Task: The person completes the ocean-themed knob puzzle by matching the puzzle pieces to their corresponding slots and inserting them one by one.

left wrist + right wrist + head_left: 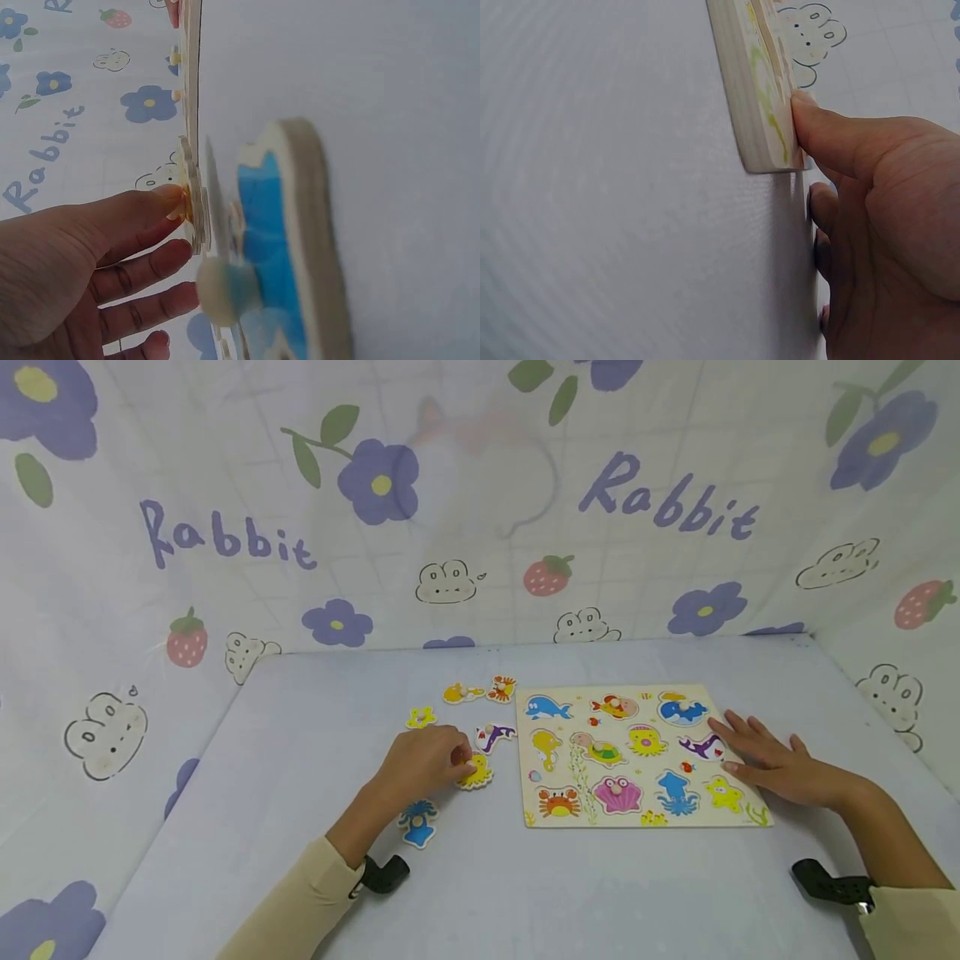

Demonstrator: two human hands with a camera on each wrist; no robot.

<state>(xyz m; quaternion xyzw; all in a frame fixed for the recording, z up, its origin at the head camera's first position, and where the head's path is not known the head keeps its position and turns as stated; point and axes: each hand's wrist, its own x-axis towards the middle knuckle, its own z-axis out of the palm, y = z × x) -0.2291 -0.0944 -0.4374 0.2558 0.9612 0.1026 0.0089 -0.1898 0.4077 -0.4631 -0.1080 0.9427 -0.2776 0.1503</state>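
Note:
The left hand [420, 764] pinches a yellow octopus-like piece [477, 775] between thumb and fingertips, left of the wooden puzzle board [615, 820]. In the left wrist view the thumb and index finger of the left hand [105, 259] meet at that piece's face, and the other fingers are loosely bent. The right hand [787, 770] rests at the board's right edge with fingers spread. In the right wrist view its thumb lies on the board [754, 112] near a corner; the right hand [889, 210] has its other fingers beyond the edge, partly hidden.
A blue squid piece [418, 827] lies below the left hand. Above it are a yellow starfish [422, 718], a purple dolphin-like piece [495, 737], an orange seahorse [462, 693] and a red crab [501, 688]. The pink shell [618, 795] sits on the board. Patterned cloth [480, 527] stands behind.

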